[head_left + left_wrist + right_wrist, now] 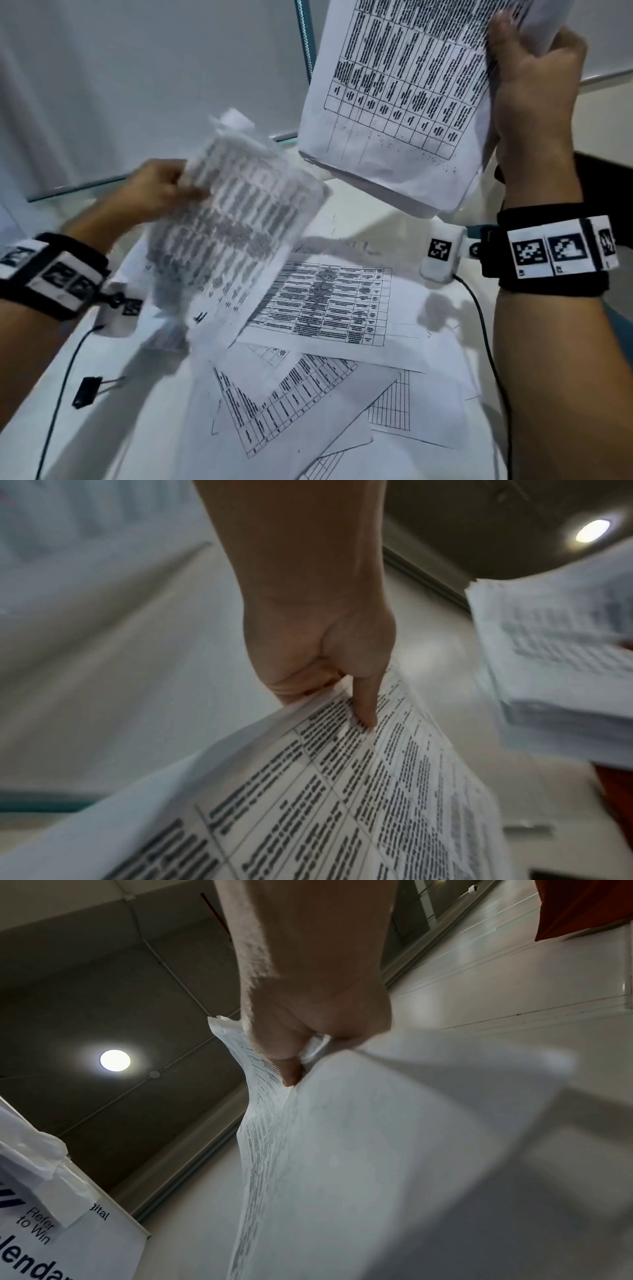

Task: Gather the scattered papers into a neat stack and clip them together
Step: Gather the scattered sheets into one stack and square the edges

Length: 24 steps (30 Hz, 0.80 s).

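My right hand [524,58] grips a thick stack of printed sheets [394,89] by its right edge, raised high above the table; the right wrist view shows the thumb of that right hand [291,1066] pressed on the stack [342,1150]. My left hand [161,192] pinches a few blurred printed sheets [233,233] by their upper left corner, lifted off the table. In the left wrist view the left hand [329,685] holds those sheets [342,791], with the raised stack [555,653] to the right. Several loose printed papers [325,305] lie scattered on the white table [120,428]. A black binder clip [87,391] lies at the left.
Black cables [489,359] run from both wrist cameras across the table. A glass partition edge [305,51] stands behind the table. A white poster with dark print [51,1231] shows in the right wrist view.
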Each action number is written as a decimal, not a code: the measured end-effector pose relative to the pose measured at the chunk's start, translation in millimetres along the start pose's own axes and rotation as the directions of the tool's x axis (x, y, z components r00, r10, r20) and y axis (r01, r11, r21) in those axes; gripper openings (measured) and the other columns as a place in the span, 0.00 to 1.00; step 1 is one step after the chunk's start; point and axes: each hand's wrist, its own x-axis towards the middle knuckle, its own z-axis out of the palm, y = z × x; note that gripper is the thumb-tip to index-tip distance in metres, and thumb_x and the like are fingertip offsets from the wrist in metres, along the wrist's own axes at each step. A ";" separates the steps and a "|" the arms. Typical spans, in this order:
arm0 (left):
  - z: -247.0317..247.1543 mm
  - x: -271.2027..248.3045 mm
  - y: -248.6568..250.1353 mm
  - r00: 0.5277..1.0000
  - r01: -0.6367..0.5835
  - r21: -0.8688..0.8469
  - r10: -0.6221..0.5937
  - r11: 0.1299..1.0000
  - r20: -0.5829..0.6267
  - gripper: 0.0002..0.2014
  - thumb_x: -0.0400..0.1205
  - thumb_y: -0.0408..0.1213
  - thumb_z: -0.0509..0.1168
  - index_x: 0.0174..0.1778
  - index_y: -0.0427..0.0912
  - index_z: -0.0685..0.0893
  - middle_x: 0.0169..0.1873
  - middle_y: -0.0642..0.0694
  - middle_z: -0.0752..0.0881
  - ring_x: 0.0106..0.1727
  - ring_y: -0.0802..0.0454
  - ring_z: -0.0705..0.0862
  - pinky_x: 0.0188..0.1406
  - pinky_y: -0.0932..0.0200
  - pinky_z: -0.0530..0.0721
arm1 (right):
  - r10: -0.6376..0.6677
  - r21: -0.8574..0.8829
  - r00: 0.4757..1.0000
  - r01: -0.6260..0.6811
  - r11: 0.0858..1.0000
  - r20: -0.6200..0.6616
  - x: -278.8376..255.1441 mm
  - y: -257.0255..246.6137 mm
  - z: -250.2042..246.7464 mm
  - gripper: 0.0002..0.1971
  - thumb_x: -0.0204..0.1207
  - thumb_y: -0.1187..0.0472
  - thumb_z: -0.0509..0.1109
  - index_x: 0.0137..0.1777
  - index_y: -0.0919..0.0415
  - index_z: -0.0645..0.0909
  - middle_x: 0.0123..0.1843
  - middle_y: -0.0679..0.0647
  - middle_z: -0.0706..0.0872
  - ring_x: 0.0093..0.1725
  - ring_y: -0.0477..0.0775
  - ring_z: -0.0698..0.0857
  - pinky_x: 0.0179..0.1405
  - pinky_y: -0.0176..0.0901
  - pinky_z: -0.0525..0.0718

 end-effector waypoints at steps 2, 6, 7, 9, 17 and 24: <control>-24.9 -0.2 -14.4 0.993 0.078 -0.153 -0.090 0.985 -0.074 0.08 0.81 0.31 0.75 0.54 0.39 0.88 0.28 0.52 0.90 0.23 0.64 0.84 0.24 0.70 0.84 | -0.019 0.003 1.000 0.019 1.000 -0.001 -1.6 -0.4 -0.3 0.09 0.80 0.56 0.74 0.43 0.53 0.77 0.44 0.48 0.86 0.49 0.47 0.89 0.60 0.51 0.89; -61.3 -0.9 -25.3 0.984 0.098 -0.444 -0.152 0.891 -0.088 0.07 0.85 0.30 0.69 0.57 0.41 0.89 0.44 0.53 0.95 0.39 0.63 0.92 0.47 0.67 0.91 | -0.053 0.102 0.999 0.054 0.993 -0.009 2.5 3.5 -3.8 0.09 0.76 0.56 0.79 0.43 0.56 0.80 0.44 0.52 0.90 0.52 0.58 0.91 0.59 0.61 0.89; -66.0 -0.8 -22.9 0.986 0.100 -0.487 -0.151 0.868 -0.067 0.07 0.86 0.28 0.67 0.53 0.43 0.89 0.42 0.53 0.95 0.39 0.63 0.92 0.48 0.67 0.91 | -0.066 0.127 0.998 0.067 0.990 -0.010 2.9 4.2 -4.5 0.09 0.74 0.57 0.79 0.42 0.57 0.81 0.44 0.51 0.92 0.52 0.59 0.92 0.59 0.62 0.89; -67.5 0.5 -14.7 0.990 0.129 -0.516 -0.136 0.847 0.025 0.09 0.84 0.27 0.68 0.46 0.43 0.91 0.36 0.55 0.94 0.36 0.64 0.92 0.42 0.70 0.91 | -0.091 0.136 0.996 0.091 0.987 -0.005 3.5 5.6 -5.0 0.08 0.73 0.57 0.80 0.42 0.56 0.83 0.42 0.49 0.93 0.51 0.57 0.92 0.59 0.60 0.89; -19.2 4.4 25.9 0.828 -0.060 0.321 -0.132 0.945 0.544 0.12 0.78 0.45 0.78 0.40 0.41 0.87 0.31 0.53 0.88 0.31 0.50 0.83 0.38 0.50 0.82 | -0.025 0.072 1.000 0.024 0.997 0.015 1.2 6.4 2.6 0.16 0.76 0.54 0.79 0.53 0.58 0.75 0.58 0.63 0.87 0.55 0.55 0.92 0.58 0.50 0.90; 133.2 -2.3 52.3 0.660 -0.391 0.327 0.015 0.861 0.751 0.13 0.79 0.38 0.76 0.60 0.45 0.90 0.58 0.45 0.91 0.55 0.46 0.89 0.61 0.51 0.86 | -0.007 -0.112 1.000 0.010 0.994 0.028 -10.3 -3.4 11.2 0.13 0.81 0.54 0.72 0.37 0.51 0.73 0.38 0.44 0.79 0.46 0.49 0.82 0.56 0.51 0.87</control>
